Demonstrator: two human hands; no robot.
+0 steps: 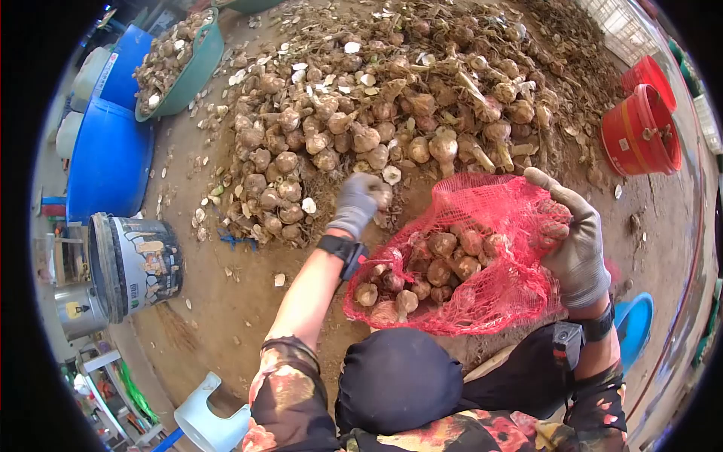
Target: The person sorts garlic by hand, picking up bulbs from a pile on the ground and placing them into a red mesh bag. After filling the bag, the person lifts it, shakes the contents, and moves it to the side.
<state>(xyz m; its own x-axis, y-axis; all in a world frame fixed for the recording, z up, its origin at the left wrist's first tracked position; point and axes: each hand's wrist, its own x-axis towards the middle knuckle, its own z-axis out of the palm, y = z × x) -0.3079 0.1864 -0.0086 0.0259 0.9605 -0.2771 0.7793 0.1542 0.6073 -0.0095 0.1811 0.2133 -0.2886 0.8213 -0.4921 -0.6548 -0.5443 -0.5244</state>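
A red mesh bag [520,290] lies open near my lap with several brown bulbs [440,267] inside. My right hand [576,248], in a grey glove, grips the bag's right side and rim, with bulbs bunched in the mesh beside its fingers. Left of the bag, my gloved left hand [361,197] is closed around a bulb [382,196] at the near edge of a big heap of soil-covered bulbs [324,143]. Long stalks are still on some bulbs in the heap.
Blue tubs [109,158] and a green basin [197,68] of bulbs stand at the left, above a paint-marked bucket [147,264]. Red buckets [633,143] are at the right. A blue basin [635,328] lies beyond my right arm, and a pale blue plastic piece [207,422] at lower left.
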